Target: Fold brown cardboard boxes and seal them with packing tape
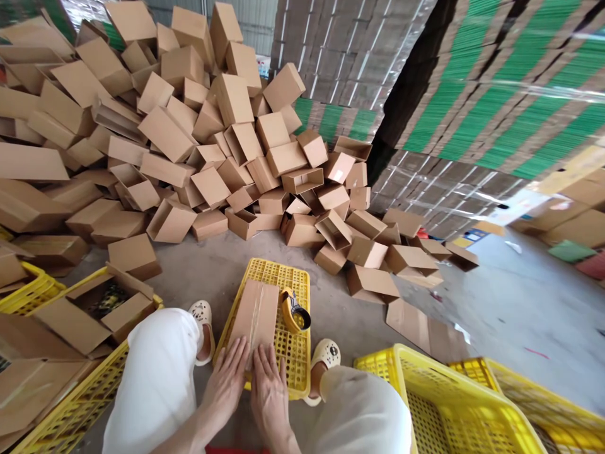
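Note:
Between my knees a closed cardboard box (259, 299) lies lengthwise on an upturned yellow plastic crate (299, 372), with a strip of tape along its top seam. My left hand (229, 372) rests flat on the near left part of the box, fingers stretched forward. Beside it my right hand (270, 381) lies on the near right part, its fingers also straight. Neither hand grips anything. A yellow and black tape dispenser (293, 312) sits on the crate just right of the box, apart from both hands.
A big heap of cardboard boxes (203, 151) fills the back and left. At left, a yellow crate (89, 394) holds an open box (111, 309) with dark contents. More yellow crates (454, 391) stand at right. Tall stacks of flat cardboard (501, 82) rise behind.

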`<state>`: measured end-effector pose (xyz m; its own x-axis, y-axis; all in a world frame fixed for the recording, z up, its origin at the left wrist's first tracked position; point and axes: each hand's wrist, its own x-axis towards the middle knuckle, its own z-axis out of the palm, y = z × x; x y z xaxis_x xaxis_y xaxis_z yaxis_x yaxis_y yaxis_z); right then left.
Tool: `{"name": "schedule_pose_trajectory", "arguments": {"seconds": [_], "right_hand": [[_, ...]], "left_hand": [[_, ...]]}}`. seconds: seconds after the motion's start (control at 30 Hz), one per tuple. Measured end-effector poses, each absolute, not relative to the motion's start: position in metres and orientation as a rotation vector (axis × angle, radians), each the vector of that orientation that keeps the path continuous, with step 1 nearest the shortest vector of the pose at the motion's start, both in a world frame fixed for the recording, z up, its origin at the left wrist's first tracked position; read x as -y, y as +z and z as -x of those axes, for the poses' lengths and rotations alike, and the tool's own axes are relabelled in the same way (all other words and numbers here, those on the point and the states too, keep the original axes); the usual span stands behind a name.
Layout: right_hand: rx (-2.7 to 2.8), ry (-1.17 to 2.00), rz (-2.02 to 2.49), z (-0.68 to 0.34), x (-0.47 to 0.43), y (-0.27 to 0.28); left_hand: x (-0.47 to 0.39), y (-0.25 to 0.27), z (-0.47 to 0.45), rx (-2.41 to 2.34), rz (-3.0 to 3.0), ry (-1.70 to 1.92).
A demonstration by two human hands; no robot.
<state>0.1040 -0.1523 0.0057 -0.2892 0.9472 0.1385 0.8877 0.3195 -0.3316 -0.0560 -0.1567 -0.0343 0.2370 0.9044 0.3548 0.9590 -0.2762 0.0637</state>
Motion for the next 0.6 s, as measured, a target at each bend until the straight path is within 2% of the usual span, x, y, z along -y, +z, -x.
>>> {"name": "schedule_pose_trajectory", "arguments": {"seconds": [0.23, 0.6], "right_hand": [[2.46, 0.386, 1.679, -0.082, 0.065, 0.031], [2.558, 0.23, 1.799, -0.056, -0.04, 0.041]], "left_hand": [[0.181, -0.025, 0.037, 1.745, 2.472, -0.483], [0.179, -0.012, 0.032, 1.792, 2.463, -0.501]]}}
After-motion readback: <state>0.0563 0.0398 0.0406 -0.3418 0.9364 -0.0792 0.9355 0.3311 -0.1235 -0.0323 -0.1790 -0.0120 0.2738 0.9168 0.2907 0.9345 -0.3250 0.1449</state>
